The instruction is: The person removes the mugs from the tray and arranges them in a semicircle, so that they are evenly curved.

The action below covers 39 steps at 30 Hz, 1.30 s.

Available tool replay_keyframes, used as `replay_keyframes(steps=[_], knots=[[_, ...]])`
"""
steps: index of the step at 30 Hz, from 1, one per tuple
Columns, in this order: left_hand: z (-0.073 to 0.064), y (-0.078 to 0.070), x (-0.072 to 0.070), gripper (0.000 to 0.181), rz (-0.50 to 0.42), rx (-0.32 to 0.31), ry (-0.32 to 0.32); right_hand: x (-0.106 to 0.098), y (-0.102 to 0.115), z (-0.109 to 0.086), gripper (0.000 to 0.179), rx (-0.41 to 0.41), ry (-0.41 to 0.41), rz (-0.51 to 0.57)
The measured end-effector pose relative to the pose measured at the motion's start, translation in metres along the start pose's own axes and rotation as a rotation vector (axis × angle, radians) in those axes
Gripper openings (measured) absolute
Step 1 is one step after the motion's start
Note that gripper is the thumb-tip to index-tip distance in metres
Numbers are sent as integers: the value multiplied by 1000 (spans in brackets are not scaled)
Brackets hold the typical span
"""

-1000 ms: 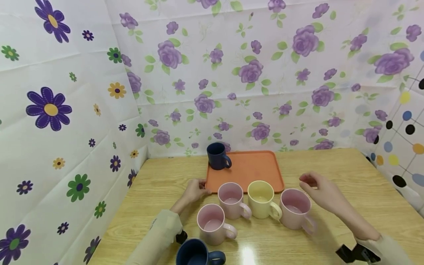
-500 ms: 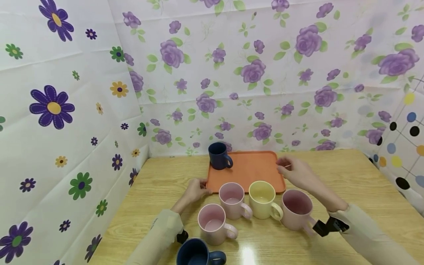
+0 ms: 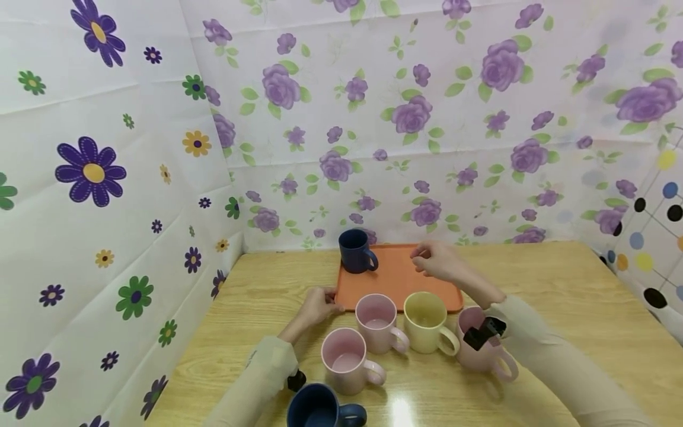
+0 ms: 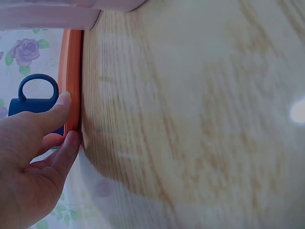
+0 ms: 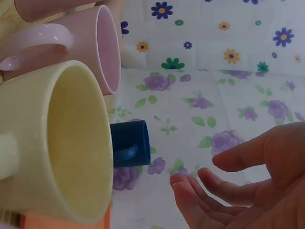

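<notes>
My left hand (image 3: 315, 305) grips the front left corner of an orange tray (image 3: 397, 279); in the left wrist view the thumb lies on top of the rim (image 4: 71, 78) and the fingers against its side. A dark blue mug (image 3: 353, 254) stands upright at the tray's back left, its handle to the right. Over the tray's right half hangs my right hand (image 3: 439, 262), holding nothing, thumb and fingers apart and loosely bent towards that mug. The right wrist view shows a gap between this hand (image 5: 248, 176) and the blue mug (image 5: 131, 143).
Along the tray's front edge stand a pink mug (image 3: 375, 326), a yellow mug (image 3: 425, 325) and another pink mug (image 3: 475, 357), partly behind my right forearm. Nearer, beside my left sleeve, are a third pink mug (image 3: 343, 363) and a second blue mug (image 3: 313, 409). Flowered cloth (image 3: 373, 148) hangs behind the table.
My right hand has moved left, from beside the right-hand pink mug to above the tray, nearer the blue mug. My left hand has stayed at the tray corner.
</notes>
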<state>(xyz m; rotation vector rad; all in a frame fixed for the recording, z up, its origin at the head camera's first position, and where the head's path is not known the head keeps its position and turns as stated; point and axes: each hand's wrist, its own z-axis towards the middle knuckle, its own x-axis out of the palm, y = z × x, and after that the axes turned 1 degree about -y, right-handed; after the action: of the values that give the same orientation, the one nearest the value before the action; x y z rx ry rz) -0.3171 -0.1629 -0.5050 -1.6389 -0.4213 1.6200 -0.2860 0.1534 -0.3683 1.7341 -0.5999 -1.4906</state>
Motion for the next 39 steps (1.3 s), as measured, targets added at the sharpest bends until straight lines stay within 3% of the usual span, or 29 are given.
replay_keyframes(steps=[6, 15, 20, 25, 30, 39], knots=[[0, 4, -1, 52, 1, 0, 8, 14, 9, 23, 27, 51, 73, 82], [0, 8, -3, 53, 0, 2, -7, 33, 26, 55, 38, 144, 260, 134], [-1, 5, -3, 53, -6, -2, -1, 48, 27, 77, 49, 236, 263, 248], [-1, 2, 0, 53, -7, -1, 7, 62, 19, 96, 57, 323, 195, 414], [0, 1, 2, 52, -20, 9, 2, 69, 11, 108, 67, 340, 202, 440], [-1, 2, -2, 53, -30, 4, 14, 81, 4, 125, 70, 390, 295, 418]])
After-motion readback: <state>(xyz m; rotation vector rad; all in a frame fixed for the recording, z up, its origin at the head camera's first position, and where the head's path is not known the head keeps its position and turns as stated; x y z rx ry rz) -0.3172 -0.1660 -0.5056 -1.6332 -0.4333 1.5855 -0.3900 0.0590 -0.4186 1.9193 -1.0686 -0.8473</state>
